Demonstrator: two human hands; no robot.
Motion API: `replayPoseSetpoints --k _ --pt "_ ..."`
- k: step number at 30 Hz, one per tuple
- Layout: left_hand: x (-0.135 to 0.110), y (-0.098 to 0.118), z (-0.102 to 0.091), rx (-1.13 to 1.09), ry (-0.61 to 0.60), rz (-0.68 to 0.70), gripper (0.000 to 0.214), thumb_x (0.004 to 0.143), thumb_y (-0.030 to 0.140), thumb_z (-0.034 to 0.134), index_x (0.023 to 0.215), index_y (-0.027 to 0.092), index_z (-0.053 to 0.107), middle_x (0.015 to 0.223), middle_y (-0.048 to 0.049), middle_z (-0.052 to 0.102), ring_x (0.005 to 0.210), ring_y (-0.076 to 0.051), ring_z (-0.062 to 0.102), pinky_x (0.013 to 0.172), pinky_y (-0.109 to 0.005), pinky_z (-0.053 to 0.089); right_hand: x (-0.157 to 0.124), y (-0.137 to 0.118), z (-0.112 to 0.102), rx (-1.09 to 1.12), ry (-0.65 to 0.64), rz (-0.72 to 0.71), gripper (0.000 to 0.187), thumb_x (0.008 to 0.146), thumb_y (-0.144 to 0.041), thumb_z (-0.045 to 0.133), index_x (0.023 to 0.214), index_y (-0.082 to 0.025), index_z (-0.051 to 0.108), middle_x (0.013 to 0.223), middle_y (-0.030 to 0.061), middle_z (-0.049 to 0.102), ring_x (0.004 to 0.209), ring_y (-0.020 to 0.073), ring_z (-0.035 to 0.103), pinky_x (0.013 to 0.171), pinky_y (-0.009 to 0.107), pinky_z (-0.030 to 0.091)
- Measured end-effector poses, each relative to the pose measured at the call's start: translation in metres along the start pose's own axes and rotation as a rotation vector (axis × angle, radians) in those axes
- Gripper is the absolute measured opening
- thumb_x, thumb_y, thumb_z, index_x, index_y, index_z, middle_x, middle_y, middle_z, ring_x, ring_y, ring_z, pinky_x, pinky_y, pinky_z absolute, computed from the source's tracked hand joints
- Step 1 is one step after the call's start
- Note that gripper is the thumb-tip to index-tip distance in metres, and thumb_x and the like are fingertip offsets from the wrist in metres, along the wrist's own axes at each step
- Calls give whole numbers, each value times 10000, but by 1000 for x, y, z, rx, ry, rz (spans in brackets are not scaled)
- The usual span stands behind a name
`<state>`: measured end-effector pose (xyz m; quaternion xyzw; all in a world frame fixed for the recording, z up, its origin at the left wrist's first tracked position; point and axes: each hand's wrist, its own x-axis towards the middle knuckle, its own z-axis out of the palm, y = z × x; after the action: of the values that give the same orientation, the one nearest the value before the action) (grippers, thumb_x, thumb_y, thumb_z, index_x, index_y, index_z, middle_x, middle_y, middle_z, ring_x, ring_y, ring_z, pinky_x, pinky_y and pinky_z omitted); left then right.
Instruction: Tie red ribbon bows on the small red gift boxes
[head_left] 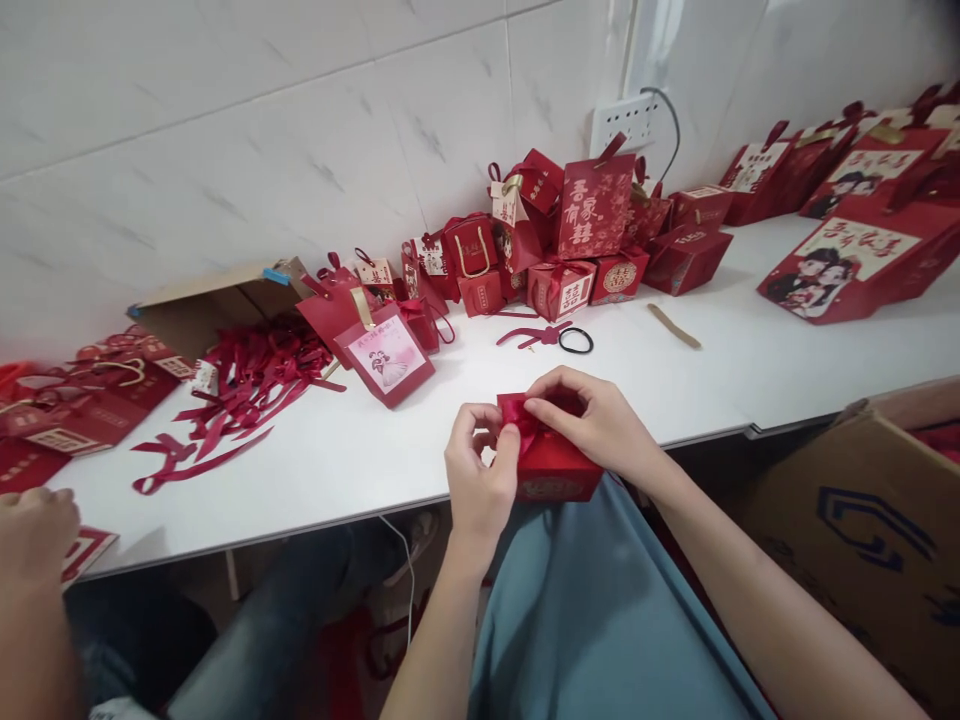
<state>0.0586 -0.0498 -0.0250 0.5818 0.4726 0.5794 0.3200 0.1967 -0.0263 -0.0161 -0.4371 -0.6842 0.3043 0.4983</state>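
Note:
A small red gift box [559, 465] sits at the table's front edge, just above my lap. On its top is a shiny red ribbon bow [517, 410]. My left hand [484, 465] pinches the bow's near left side between thumb and fingers. From the right, my right hand [589, 415] reaches over the box, its thumb and index finger closed on the ribbon at the bow. The fingers partly hide the knot and the back of the box.
A cardboard box [217, 295] spills red ribbons [255, 380] onto the white table [405, 450]. Decorated red boxes [592, 210] line the wall; larger ones [847, 260] stand right. A black hair tie [576, 341] lies ahead. A co-worker's hand [34, 530] is left, a carton [862, 520] lower right.

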Motion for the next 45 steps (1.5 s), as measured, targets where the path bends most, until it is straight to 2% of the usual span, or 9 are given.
replayPoseSetpoints --k 5,10,13,17,20,23,26,38,45 --pt "-3 -6 -3 14 -44 -65 33 789 211 514 784 181 524 770 -8 550 734 -133 538 636 -227 441 -20 7 -20 -76 114 -105 385 814 -482 566 1086 -208 559 1136 85 590 1114 243 535 982 411 408" --pt "1 -8 -4 -2 -43 -110 227 860 387 464 767 187 515 717 8 543 623 -112 504 567 -219 416 -52 24 -26 -93 -93 37 1017 610 -516 757 1411 -251 190 1439 136 299 1317 299 344 1074 479 326" --pt "6 -8 -5 63 -2 -149 217 827 367 539 714 182 527 693 7 558 659 -123 542 586 -214 434 -59 30 -17 -133 -90 126 999 650 -373 759 1425 -268 137 1442 134 281 1292 282 387 1042 470 383" --pt "-1 -6 -5 77 65 -75 131 823 307 564 768 188 564 750 3 590 697 -122 571 639 -224 465 -59 31 -9 -90 -16 76 997 646 -329 762 1420 -291 135 1425 132 294 1259 286 428 997 481 434" --pt "-18 0 -5 180 122 245 22 827 203 572 806 203 566 763 4 583 705 -120 561 668 -241 464 -63 26 -10 -133 39 -44 1016 624 -325 787 1414 -296 148 1404 133 313 1281 297 391 1008 505 413" --pt "-35 11 -5 314 103 662 173 769 84 620 871 218 579 740 -2 601 674 -129 558 625 -260 452 -70 18 -12 -175 102 -170 978 644 -300 785 1404 -319 171 1397 123 325 1302 292 355 1020 512 398" --pt "-45 22 -4 400 64 891 246 733 69 661 918 214 589 698 1 628 598 -124 551 634 -305 441 -77 9 -13 -169 163 -263 929 699 -293 750 1409 -347 153 1425 113 303 1331 286 314 1029 512 392" --pt "-65 59 -6 382 34 976 147 766 171 672 887 221 605 651 30 667 527 -103 578 712 -368 449 -102 -21 -26 -144 299 -368 963 691 -247 762 1414 -394 143 1451 86 301 1321 305 336 1069 571 321" --pt "-76 72 4 239 160 975 64 760 91 662 758 152 644 629 22 662 518 -75 534 688 -355 455 -111 -24 -32 -162 335 -469 1023 637 -157 793 1432 -311 168 1450 111 313 1313 305 350 1066 565 324"
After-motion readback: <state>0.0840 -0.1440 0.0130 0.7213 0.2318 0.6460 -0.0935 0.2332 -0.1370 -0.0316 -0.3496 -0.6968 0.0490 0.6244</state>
